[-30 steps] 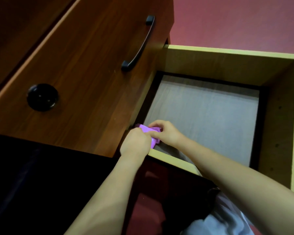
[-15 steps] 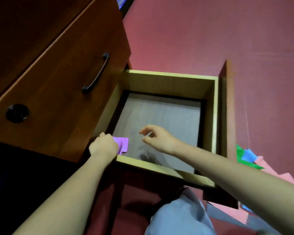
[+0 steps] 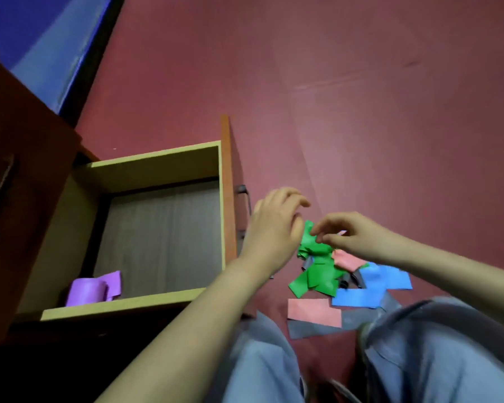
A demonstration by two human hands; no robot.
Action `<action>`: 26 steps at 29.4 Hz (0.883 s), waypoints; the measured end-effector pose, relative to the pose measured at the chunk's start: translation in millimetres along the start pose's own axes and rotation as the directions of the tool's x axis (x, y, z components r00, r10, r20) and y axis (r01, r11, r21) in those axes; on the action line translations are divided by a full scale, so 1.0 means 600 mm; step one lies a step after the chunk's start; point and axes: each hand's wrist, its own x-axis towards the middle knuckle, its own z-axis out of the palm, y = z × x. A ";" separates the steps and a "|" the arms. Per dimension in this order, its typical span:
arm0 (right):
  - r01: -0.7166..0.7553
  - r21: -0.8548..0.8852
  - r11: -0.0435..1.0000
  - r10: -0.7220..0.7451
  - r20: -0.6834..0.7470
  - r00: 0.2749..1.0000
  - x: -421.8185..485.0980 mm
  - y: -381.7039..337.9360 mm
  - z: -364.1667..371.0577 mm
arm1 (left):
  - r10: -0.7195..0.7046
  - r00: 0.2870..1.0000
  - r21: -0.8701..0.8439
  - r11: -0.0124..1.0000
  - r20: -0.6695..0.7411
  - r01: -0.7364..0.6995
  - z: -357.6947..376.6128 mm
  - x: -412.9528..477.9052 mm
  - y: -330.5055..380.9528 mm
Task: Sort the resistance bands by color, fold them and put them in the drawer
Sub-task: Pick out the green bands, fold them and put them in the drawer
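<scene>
In the open drawer (image 3: 122, 305), one purple band (image 3: 89, 290) sits loosely folded in the near left corner, partly sprung open, which suggests that these thin, light, rubbery strips do not keep a crease and need pressing flat. Just right of the drawer, the left hand (image 3: 274, 228) hangs with its fingers curled beside the top of the green band (image 3: 320, 274); whether it has hold of it I cannot tell. The green band is crumpled and limp, its top end lifted and the rest trailing on the floor (image 3: 361, 112); it is probably best taken by both ends and pulled straight before folding. The right hand (image 3: 355, 235) pinches that top end between thumb and fingertips. Under and beyond it lies the unsorted heap: two pink pieces (image 3: 314, 312), what looks like two overlapping blue ones (image 3: 373, 282), and at least two grey strips (image 3: 312, 330), partly buried, so the count is uncertain.
</scene>
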 end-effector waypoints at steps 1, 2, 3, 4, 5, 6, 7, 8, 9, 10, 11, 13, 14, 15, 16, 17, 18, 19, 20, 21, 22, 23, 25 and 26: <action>-0.050 0.007 0.999 0.050 -0.007 0.999 -0.001 0.029 -0.019 | 0.027 0.995 0.031 0.999 0.093 -0.030 0.017 0.004 0.015; -0.098 0.038 0.994 0.100 -0.040 0.994 -0.008 0.063 -0.042 | 0.041 0.981 0.060 0.997 0.190 -0.053 0.046 0.013 0.026; -0.146 0.067 0.987 0.151 -0.075 0.986 -0.013 0.092 -0.058 | 0.009 0.958 0.084 0.996 0.286 -0.035 0.067 0.020 0.031; -0.178 0.087 0.980 0.188 -0.128 0.974 -0.015 0.122 -0.069 | -0.049 0.931 0.113 0.994 0.362 0.009 0.089 0.026 0.028; -0.210 0.112 0.971 0.227 -0.175 0.958 -0.017 0.148 -0.078 | -0.128 0.898 0.139 0.987 0.421 0.076 0.101 0.029 0.025; -0.239 0.149 0.959 0.268 -0.220 0.938 -0.022 0.185 -0.087 | -0.191 0.865 0.153 0.979 0.465 0.134 0.125 0.034 0.021; -0.261 0.157 0.953 0.293 -0.244 0.924 -0.024 0.209 -0.084 | -0.252 0.832 0.161 0.967 0.494 0.198 0.138 0.036 0.010; -0.271 0.169 0.948 0.307 -0.253 0.917 -0.016 0.225 -0.083 | -0.294 0.816 0.177 0.955 0.498 0.236 0.135 0.036 -0.004; -0.338 0.235 0.911 0.396 -0.276 0.876 -0.028 0.299 -0.085 | -0.320 0.756 0.193 0.947 0.571 0.255 0.200 0.050 -0.006; -0.356 0.241 0.903 0.416 -0.289 0.862 -0.022 0.326 -0.082 | -0.366 0.736 0.196 0.930 0.570 0.310 0.212 0.054 -0.018; -0.386 0.229 0.894 0.440 -0.271 0.856 -0.016 0.344 -0.073 | -0.412 0.707 0.203 0.909 0.574 0.365 0.217 0.054 -0.026; -0.437 0.273 0.857 0.506 -0.285 0.814 -0.006 0.408 -0.052 | -0.453 0.652 0.184 0.879 0.608 0.439 0.265 0.061 -0.042; -0.459 0.285 0.841 0.531 -0.282 0.799 0.004 0.436 -0.039 | -0.464 0.626 0.172 0.866 0.627 0.469 0.289 0.066 -0.052; -0.478 0.306 0.823 0.558 -0.282 0.781 0.015 0.467 -0.022 | -0.477 0.599 0.162 0.849 0.644 0.503 0.313 0.071 -0.063; -0.483 0.306 0.821 0.563 -0.291 0.773 0.026 0.482 -0.010 | -0.488 0.582 0.121 0.823 0.651 0.555 0.324 0.075 -0.069; -0.488 0.313 0.815 0.572 -0.292 0.767 0.040 0.500 0.005 | -0.506 0.559 0.090 0.789 0.657 0.608 0.337 0.082 -0.075; -0.491 0.322 0.809 0.580 -0.307 0.754 0.055 0.513 0.018 | -0.524 0.545 0.070 0.760 0.655 0.646 0.353 0.088 -0.083; -0.490 0.329 0.807 0.584 -0.321 0.746 0.070 0.520 0.028 | -0.551 0.527 0.052 0.721 0.647 0.691 0.368 0.094 -0.089; -0.483 0.344 0.805 0.584 -0.324 0.744 0.092 0.531 0.043 | -0.574 0.505 0.052 0.692 0.645 0.720 0.388 0.099 -0.104; -0.469 0.353 0.810 0.575 -0.323 0.751 0.109 0.536 0.056 | -0.596 0.484 0.037 0.653 0.641 0.756 0.403 0.103 -0.114; -0.451 0.350 0.821 0.557 -0.322 0.765 0.124 0.534 0.069 | -0.616 0.467 0.009 0.610 0.634 0.793 0.411 0.104 -0.120; -0.441 0.354 0.825 0.550 -0.323 0.770 0.151 0.547 0.078 | -0.633 0.447 -0.022 0.562 0.633 0.827 0.438 0.110 -0.135; -0.385 0.310 0.869 0.481 -0.352 0.803 0.191 0.553 0.088 | -0.674 0.399 -0.073 0.457 0.622 0.886 0.470 0.114 -0.154; -0.354 0.278 0.893 0.438 -0.359 0.824 0.211 0.554 0.090 | -0.692 0.374 -0.097 0.405 0.618 0.909 0.484 0.114 -0.160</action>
